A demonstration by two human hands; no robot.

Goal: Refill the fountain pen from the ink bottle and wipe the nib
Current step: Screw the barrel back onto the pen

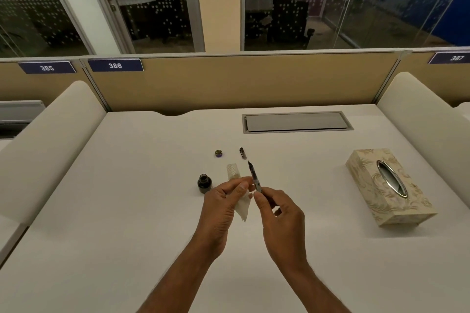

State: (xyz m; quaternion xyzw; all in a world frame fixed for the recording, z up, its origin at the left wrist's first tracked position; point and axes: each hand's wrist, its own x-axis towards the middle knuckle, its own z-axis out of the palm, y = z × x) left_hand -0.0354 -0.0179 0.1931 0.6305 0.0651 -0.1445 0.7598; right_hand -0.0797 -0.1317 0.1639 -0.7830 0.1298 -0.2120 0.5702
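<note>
My right hand [278,213] pinches the lower end of the fountain pen [254,176], which points up and away with its dark tip on top. My left hand [221,207] holds a white tissue [241,207] right beside the pen, and its fingertips touch the barrel. The tissue's top end sticks up behind my fingers. The open ink bottle [204,183] stands on the desk just left of my left hand. Its small round lid [218,153] lies farther back, and the dark pen cap [243,153] lies to the lid's right.
A patterned tissue box [386,187] sits on the white desk [127,211] at the right. A grey cable hatch [296,122] is set into the desk's back. Padded cream dividers flank both sides, and a tan partition runs behind.
</note>
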